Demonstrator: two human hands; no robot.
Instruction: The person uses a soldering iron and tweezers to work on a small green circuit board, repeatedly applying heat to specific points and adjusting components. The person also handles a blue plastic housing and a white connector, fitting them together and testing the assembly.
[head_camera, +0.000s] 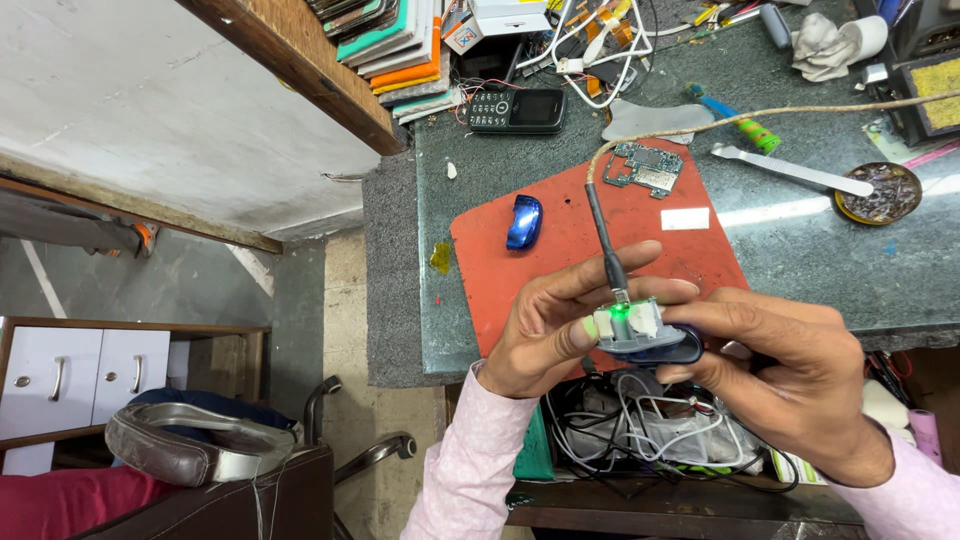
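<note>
Both hands hold a small dark blue device (655, 345) with its cover off, a green light glowing inside it. My left hand (560, 325) pinches its left end between thumb and fingers. My right hand (790, 375) grips its right end. A black plug with a frayed braided cable (604, 240) is stuck into the device's top and runs up over the red mat (560, 250). A glossy blue cover piece (523, 222) lies on the mat's left part. A green circuit board (643, 167) rests at the mat's far edge.
The dark stone worktop (820, 240) carries a black keypad phone (517, 110), a metal spatula tool (790, 170), a round dish of scraps (878, 193), a screwdriver (735, 120), stacked books (400, 45) and wires. A tangle of white cables (650, 425) lies under the bench. A chair (200, 455) stands lower left.
</note>
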